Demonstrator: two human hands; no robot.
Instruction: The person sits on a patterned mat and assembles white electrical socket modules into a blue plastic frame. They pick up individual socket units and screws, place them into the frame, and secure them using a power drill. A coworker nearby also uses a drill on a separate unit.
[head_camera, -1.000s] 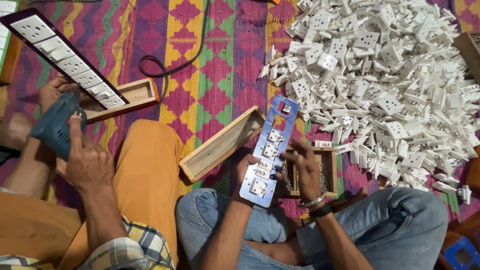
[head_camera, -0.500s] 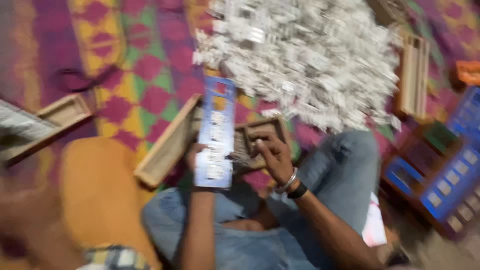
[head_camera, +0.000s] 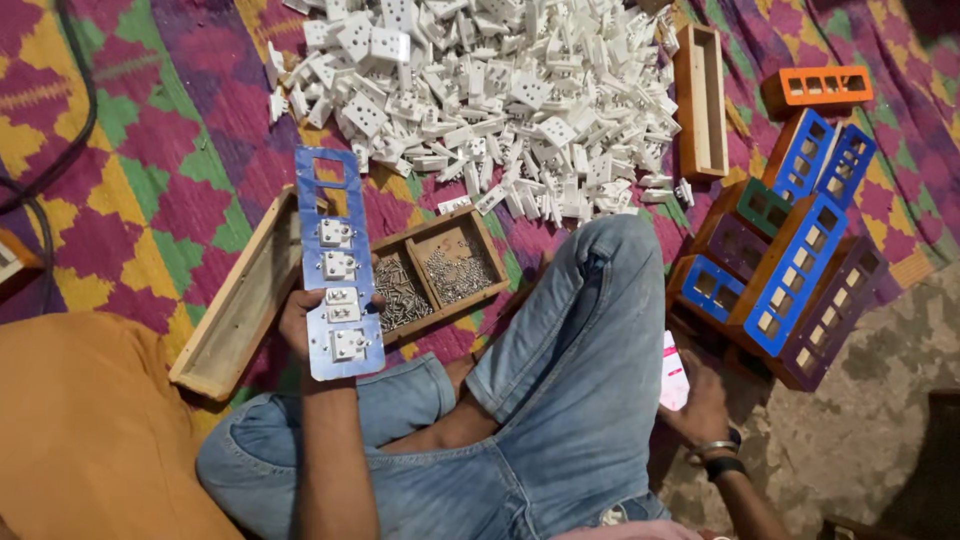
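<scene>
Head view looks down past crossed legs in blue jeans (head_camera: 560, 400). Nearest, out to the right beside the knee, the right hand (head_camera: 700, 405) rests low near the floor with a small white-and-pink object (head_camera: 673, 372) against its fingers; whether the fingers are closed on it or only touching it I cannot tell. Just beyond that hand lies a stack of empty coloured frames (head_camera: 790, 270), blue, purple, green and orange, with rows of square openings.

On the other side, the left hand (head_camera: 300, 325) is clamped on the lower end of a long blue plate (head_camera: 335, 265), thumb side at its left edge, holding it upright over the lap. Four white socket modules (head_camera: 338, 290) sit in its lower openings; the top opening is bare.

Right of that hand, touching the plate's edge, is a two-compartment wooden tray of screws (head_camera: 440, 275). Left of it lies a long empty wooden tray (head_camera: 235, 305).

Judging from this, a steady plate matters most: keeping it gripped low and level would keep the seated modules from slipping.

Farther out spreads a large heap of white socket parts (head_camera: 480, 90) on the patterned mat (head_camera: 180, 170), with another wooden tray (head_camera: 700, 100) at its right.
</scene>
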